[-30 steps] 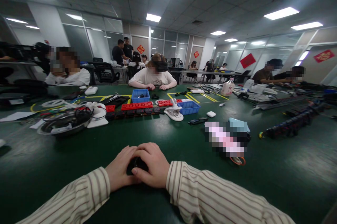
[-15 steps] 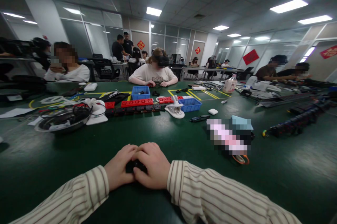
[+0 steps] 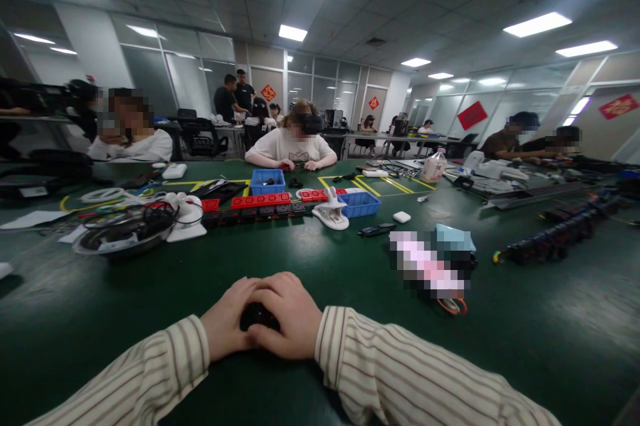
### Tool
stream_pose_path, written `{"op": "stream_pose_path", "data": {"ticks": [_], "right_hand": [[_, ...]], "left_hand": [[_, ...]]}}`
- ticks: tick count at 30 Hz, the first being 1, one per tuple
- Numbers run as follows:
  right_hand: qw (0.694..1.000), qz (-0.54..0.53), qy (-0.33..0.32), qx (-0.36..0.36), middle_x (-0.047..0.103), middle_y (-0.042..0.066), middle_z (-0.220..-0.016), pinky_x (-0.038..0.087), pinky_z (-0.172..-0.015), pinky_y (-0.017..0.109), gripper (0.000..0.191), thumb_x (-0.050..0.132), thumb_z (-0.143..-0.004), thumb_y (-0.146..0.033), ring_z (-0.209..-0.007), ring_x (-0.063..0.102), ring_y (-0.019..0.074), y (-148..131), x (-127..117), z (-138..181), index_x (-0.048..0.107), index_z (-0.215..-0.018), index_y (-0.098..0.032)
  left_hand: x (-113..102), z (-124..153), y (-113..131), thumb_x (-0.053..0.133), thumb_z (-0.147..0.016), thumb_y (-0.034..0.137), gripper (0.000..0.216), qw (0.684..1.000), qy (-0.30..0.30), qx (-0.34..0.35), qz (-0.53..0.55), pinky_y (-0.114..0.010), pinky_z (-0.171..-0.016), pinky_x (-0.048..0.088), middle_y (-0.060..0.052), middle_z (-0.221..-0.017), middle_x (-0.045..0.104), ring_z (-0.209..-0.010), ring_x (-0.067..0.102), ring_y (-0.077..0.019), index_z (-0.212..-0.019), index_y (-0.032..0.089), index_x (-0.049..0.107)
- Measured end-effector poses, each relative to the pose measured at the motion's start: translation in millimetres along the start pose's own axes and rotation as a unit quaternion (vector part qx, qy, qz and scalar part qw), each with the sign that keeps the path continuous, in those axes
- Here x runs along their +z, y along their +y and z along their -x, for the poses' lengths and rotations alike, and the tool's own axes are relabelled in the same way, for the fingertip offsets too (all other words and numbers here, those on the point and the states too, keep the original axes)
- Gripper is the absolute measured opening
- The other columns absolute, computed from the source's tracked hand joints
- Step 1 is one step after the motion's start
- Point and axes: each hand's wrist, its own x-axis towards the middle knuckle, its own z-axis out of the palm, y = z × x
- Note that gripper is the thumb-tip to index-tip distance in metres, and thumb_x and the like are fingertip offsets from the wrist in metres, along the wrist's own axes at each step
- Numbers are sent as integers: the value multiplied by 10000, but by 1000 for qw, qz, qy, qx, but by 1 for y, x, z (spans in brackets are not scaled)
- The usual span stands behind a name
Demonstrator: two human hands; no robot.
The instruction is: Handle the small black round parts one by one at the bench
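A small black object (image 3: 259, 317) with a smooth, rounded, shiny top sits between my two hands above the near part of the green table (image 3: 200, 283). Its kind cannot be made out, since fingers cover most of it. My left hand (image 3: 227, 319) is curled round its left side, with the fingertips passing under the other hand. My right hand (image 3: 293, 316) arches over the far and right sides, its thumb across the near edge. Both hands touch each other and are closed about the object.
Ahead lie red socket-like strips (image 3: 263, 200), blue bins (image 3: 267, 181), a white clip stand (image 3: 331, 211) and a metal bowl (image 3: 113, 246) of cables. To the right are a black pen-like tool (image 3: 376, 230), a white case (image 3: 401, 217) and a blurred pink item (image 3: 427, 263). A person (image 3: 293, 143) sits opposite.
The view has tilted up slightly. My hands stay together in nearly the same place, and more of the black object's top shows between them.
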Motion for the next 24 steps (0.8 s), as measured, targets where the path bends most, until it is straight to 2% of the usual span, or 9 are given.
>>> {"op": "stream_pose_path", "data": {"ticks": [6, 11, 16, 20, 24], "right_hand": [[997, 38, -7, 63, 530, 70, -984, 365, -781, 339, 403, 604, -729, -458, -890, 466, 200, -4, 1, 0, 503, -992, -170], [996, 41, -22, 81, 536, 59, -949, 366, -754, 323, 313, 606, -737, -373, -853, 463, 184, -6, 0, -1, 526, -954, -163], [999, -2, -19, 28, 562, 76, -971, 370, -802, 335, 241, 546, -719, -259, -894, 485, 191, -2, 2, 0, 538, -936, -154], [998, -52, -8, -40, 591, 75, -939, 374, -838, 324, 280, 445, -667, -165, -922, 508, 181, 1, 3, 0, 526, -935, -147], [997, -67, 16, -47, 577, 88, -1020, 369, -873, 333, 315, 497, -697, -251, -970, 499, 190, 2, 2, 0, 522, -992, -142]], "left_hand": [[2, 3, 3, 644, -610, 434, 581, 998, 18, 8, -60, -550, -1036, 224, -99, -1117, 556, -1080, 490, -294, -1105, 175, 485], [0, 2, 3, 617, -614, 325, 456, 998, -2, 1, -57, -546, -1039, 208, -54, -1053, 573, -1062, 488, -270, -1048, 221, 522], [-4, -1, 6, 582, -605, 229, 377, 999, -28, -1, -28, -515, -1044, 216, -38, -1012, 565, -1026, 498, -253, -981, 210, 559], [-5, -2, 6, 567, -642, 239, 311, 999, -36, 2, 7, -470, -993, 323, -42, -979, 555, -979, 510, -242, -950, 194, 564], [-3, -2, 0, 616, -634, 309, 469, 999, -26, 0, 42, -441, -948, 386, -68, -1074, 536, -1035, 489, -270, -1071, 182, 505]]}}
